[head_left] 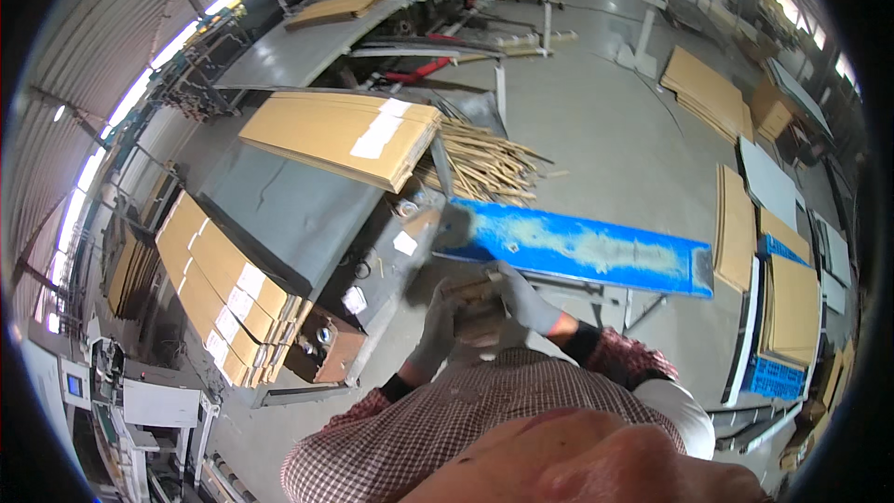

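Between my two grey-gloved hands, close to my chest, is a small brown bundle that looks like short flat pieces stacked together; its exact kind is hard to make out. My left hand is closed along its left side. On the opposite side, my right hand grips its upper right edge with bent fingers. Just beyond the hands, a long blue bench top with a worn, pale surface runs off to the right.
To the left stands a grey table with flat cardboard stacks on and beside it. A pile of thin wooden sticks lies behind the blue bench. More cardboard is stacked at the right, by blue crates.
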The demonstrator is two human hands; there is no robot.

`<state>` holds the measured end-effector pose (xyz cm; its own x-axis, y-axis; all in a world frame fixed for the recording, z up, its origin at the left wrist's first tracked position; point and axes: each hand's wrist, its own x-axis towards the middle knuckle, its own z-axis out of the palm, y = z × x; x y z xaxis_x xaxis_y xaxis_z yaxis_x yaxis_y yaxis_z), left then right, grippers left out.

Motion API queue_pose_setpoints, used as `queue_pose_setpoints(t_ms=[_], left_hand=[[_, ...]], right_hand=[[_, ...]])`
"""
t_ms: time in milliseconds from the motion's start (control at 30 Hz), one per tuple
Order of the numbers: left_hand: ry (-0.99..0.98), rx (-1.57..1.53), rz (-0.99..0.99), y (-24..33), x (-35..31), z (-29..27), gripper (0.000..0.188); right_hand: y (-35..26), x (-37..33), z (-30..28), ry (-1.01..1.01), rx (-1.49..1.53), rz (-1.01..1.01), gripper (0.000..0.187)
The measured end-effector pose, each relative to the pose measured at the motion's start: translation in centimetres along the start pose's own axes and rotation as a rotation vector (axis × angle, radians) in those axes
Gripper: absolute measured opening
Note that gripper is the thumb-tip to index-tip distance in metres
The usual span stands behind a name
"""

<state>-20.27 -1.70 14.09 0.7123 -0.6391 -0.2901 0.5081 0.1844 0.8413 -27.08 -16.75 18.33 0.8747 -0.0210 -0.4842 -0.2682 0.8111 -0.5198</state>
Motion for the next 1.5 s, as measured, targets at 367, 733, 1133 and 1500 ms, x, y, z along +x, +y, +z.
queue_pose_setpoints(t_ms=[367, 733, 1133, 1500], left_hand=[[-0.028, -0.022, 0.009, -2.8, 4.4, -3.9, 0.047], [-0.356, 0.349, 0.082, -3.4, 1.5, -6.3, 0.049], [-0.058, -0.109, -0.139, -2.7, 2.3, -3.5, 0.061], [-0.056, -0.067, -0.119, -4.4, 1.1, -6.2, 0.058]], right_hand=[[1.5, 8.9, -8.2, -0.076, -0.981, -0.434, 0.037], [1.1, 6.5, -9.1, -0.234, -1.198, -0.471, 0.050], [0.3, 5.5, -7.3, -0.299, -1.140, -0.466, 0.053], [3.4, 7.1, -9.3, -0.383, -1.124, -0.387, 0.050]])
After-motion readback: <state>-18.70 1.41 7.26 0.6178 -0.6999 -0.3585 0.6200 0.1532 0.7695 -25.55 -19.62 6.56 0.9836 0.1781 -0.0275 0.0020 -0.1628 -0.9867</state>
